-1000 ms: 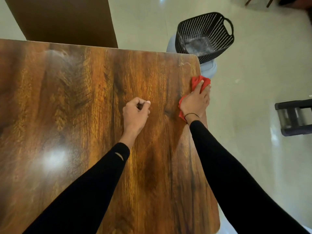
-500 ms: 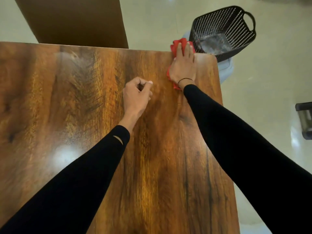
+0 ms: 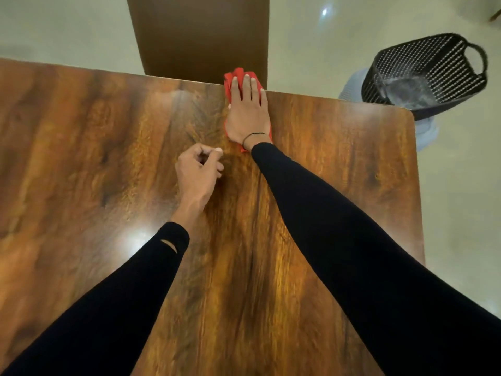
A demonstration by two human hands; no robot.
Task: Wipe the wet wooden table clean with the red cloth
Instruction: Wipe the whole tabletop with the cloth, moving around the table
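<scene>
- The right hand (image 3: 248,115) lies flat on the red cloth (image 3: 238,74), fingers (image 3: 246,85) straight and close together, pressing it onto the worktop (image 3: 339,164) rather than gripping it.
- The cloth sits at the far edge of the worktop, its front bunched just past the fingertips and a corner showing by the wrist; its long axis runs away from the person, in line with the forearm.
- The left hand (image 3: 199,172) rests nearer the person, just left of the right wrist, fingers loosely curled and holding nothing visible.
- Most of the unwiped-looking surface lies to the left and nearer; judging from this, the coming stroke likely sweeps leftward along the far edge or back toward the body.
- A dark perforated basket (image 3: 425,71) stands on the floor beyond the far right corner.
</scene>
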